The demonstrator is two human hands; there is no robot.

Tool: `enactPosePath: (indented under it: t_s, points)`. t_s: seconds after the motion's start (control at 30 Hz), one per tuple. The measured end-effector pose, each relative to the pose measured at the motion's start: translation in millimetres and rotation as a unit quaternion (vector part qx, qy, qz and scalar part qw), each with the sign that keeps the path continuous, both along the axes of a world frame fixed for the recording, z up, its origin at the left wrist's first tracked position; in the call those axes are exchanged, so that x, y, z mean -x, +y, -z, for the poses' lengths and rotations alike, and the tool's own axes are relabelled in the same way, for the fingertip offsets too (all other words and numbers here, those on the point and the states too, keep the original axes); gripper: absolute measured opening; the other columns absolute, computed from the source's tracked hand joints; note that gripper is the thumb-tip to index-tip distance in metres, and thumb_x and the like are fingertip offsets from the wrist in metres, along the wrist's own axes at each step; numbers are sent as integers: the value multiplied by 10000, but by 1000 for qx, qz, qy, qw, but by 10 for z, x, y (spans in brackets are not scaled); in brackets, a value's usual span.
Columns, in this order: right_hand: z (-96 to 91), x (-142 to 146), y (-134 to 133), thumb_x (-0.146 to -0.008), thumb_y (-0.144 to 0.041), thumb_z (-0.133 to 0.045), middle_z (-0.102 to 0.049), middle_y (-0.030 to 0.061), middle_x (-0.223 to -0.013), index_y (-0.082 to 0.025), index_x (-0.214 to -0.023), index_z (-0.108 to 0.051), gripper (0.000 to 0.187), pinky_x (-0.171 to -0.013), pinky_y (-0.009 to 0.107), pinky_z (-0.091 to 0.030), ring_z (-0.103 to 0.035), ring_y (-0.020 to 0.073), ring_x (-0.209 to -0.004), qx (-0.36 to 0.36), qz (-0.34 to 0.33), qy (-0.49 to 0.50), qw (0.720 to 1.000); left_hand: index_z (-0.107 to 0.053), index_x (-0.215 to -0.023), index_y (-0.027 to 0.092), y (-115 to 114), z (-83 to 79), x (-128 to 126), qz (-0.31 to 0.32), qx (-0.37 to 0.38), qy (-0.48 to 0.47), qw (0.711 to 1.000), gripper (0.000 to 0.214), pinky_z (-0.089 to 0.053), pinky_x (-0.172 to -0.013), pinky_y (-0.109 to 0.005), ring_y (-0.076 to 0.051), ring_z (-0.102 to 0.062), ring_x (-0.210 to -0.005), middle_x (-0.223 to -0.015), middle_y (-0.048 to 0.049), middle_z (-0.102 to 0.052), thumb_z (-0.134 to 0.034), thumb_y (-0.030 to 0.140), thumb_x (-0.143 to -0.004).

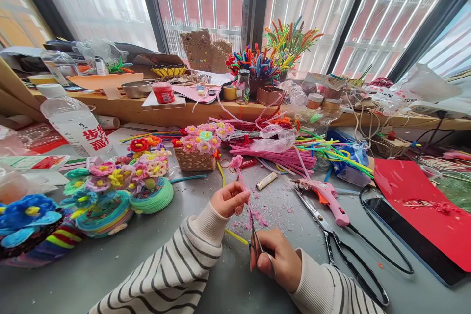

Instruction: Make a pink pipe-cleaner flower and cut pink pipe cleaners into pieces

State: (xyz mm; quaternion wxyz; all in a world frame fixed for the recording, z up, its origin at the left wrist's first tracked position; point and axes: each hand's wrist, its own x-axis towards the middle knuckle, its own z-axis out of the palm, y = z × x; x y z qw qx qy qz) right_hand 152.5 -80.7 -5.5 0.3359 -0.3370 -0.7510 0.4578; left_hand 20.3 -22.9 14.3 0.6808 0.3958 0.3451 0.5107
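Observation:
Between its fingertips my left hand (231,199) pinches a pink pipe cleaner (238,167), which stands upright with a fluffy clump at its top. My right hand (277,257) is closed around the handles of small scissors (254,235). Their blades point up at the pipe cleaner's lower end, just under my left fingers. Pink fuzz clippings (260,218) are scattered on the grey table around the blades. A yellow pipe cleaner (235,237) lies beneath my hands.
Right of my hands lie a pink glue gun (326,196), large scissors (320,221), a dark phone (412,240) and red paper (423,196). Pipe-cleaner flower baskets (150,196) and a water bottle (75,122) stand left. Bundled pink pipe cleaners (274,156) lie behind, before a cluttered ledge.

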Motion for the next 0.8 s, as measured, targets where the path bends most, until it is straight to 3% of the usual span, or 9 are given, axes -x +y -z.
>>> enactPosePath:
  t_s: [0.23,0.53,0.8]
  points:
    - [22,-9,24,-610,-689,-255,-307,-42,-408,-155,-426,-380,579,-387,204,-222,-279,68,-389,5,27,-6,1000,-461,-538,121,17,4,15,-23,-27,-10,999,298,-243,-308,-132,-2,-357,-292,-408,61,-482,-694,274,-434]
    - [57,16,36,-619,-605,-403,-282,-72,-364,-185,-424,-223,497,-373,185,-238,-318,60,-360,27,82,-15,996,-444,-511,129,36,-52,53,-57,13,-29,998,332,-265,-308,-136,-17,-381,-303,-402,60,-496,-711,280,-385]
    - [26,4,26,-613,-675,-287,-329,-41,-414,-172,-450,-328,530,-388,201,-220,-278,71,-401,26,65,-18,997,-452,-513,129,49,-26,69,-45,18,-46,998,306,-282,-311,-122,-13,-381,-314,-398,61,-498,-706,264,-409]
